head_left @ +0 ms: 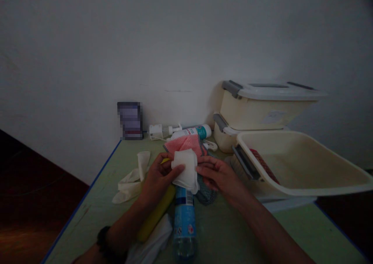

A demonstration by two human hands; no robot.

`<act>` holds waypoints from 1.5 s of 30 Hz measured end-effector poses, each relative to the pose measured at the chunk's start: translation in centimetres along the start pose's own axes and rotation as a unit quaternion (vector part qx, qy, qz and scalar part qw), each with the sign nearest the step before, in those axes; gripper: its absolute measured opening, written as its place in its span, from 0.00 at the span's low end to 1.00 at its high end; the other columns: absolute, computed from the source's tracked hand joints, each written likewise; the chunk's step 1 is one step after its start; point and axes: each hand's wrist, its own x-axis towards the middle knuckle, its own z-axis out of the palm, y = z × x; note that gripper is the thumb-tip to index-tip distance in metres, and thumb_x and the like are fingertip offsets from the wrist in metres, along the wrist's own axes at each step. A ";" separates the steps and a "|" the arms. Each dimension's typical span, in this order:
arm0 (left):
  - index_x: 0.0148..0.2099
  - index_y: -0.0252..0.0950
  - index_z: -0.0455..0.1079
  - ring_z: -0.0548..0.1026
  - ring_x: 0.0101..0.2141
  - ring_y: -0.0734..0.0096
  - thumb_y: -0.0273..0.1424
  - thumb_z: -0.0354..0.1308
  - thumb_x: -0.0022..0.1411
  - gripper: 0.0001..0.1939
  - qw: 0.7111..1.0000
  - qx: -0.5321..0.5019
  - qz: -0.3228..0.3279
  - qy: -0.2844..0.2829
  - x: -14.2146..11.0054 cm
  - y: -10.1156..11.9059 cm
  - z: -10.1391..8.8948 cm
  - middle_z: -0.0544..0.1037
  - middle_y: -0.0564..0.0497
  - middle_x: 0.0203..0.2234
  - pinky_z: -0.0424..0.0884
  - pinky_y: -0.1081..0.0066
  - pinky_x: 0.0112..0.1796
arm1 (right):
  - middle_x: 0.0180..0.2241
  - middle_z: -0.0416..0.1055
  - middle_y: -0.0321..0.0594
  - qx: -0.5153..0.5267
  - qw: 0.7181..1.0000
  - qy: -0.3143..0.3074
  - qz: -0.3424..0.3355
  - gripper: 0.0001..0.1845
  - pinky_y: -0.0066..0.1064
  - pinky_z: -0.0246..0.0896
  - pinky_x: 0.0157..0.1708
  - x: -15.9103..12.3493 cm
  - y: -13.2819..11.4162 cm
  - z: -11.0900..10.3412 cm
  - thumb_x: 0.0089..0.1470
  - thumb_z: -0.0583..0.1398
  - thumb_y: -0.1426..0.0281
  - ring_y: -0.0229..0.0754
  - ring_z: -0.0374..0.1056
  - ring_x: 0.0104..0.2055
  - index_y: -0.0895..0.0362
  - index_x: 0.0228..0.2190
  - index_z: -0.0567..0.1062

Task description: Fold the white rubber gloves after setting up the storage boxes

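Note:
A white, folded, soft-looking pad [186,170] is held up over the middle of the table. My left hand [163,174] grips its left side, thumb across the front. At its right edge, my right hand [217,174] pinches the layers between thumb and fingers. Below the pad lies a bottle with a blue label [184,217], its top end hidden. A pink cloth [186,143] is just behind the pad, and a dark mesh cloth [206,196] lies under my right hand. Partly covered by my left arm is a yellow object [155,215].
White gloves [129,186] lie at the left. A white-and-teal bottle [204,131] and a clear spray bottle [160,132] lie along the wall near an upright screen [131,120]. Stacked lidded boxes [262,110] and an open cream bin [309,163] occupy the right side.

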 end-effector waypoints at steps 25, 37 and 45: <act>0.35 0.37 0.60 0.76 0.20 0.73 0.31 0.72 0.44 0.23 1.000 0.001 -0.002 -0.010 -0.3 0.4 0.3 0.81 0.54 0.24 0.74 0.75 0.23 | 0.16 0.66 0.29 -0.116 0.992 0.019 -0.049 0.14 0.22 0.44 0.13 -0.1 -0.3 0.5 0.39 0.69 0.61 0.29 0.56 0.16 0.57 0.24 0.75; 0.36 0.37 0.60 0.75 0.19 0.75 0.32 0.71 0.45 0.23 1.000 -0.004 -0.010 0.002 0.1 0.2 -0.1 0.82 0.54 0.25 0.73 0.76 0.22 | 0.22 0.73 0.30 -0.128 0.990 -0.056 -0.015 0.18 0.20 0.54 0.13 -0.7 -0.3 0.7 0.38 0.70 0.63 0.28 0.61 0.15 0.57 0.29 0.70; 0.36 0.38 0.60 0.75 0.19 0.75 0.31 0.71 0.46 0.22 0.999 -0.029 0.014 0.028 0.1 0.8 0.4 0.80 0.56 0.23 0.72 0.77 0.22 | 0.23 0.75 0.31 -0.044 0.997 0.001 -0.063 0.16 0.21 0.55 0.14 -0.8 -0.6 1.2 0.39 0.70 0.65 0.28 0.60 0.15 0.57 0.30 0.72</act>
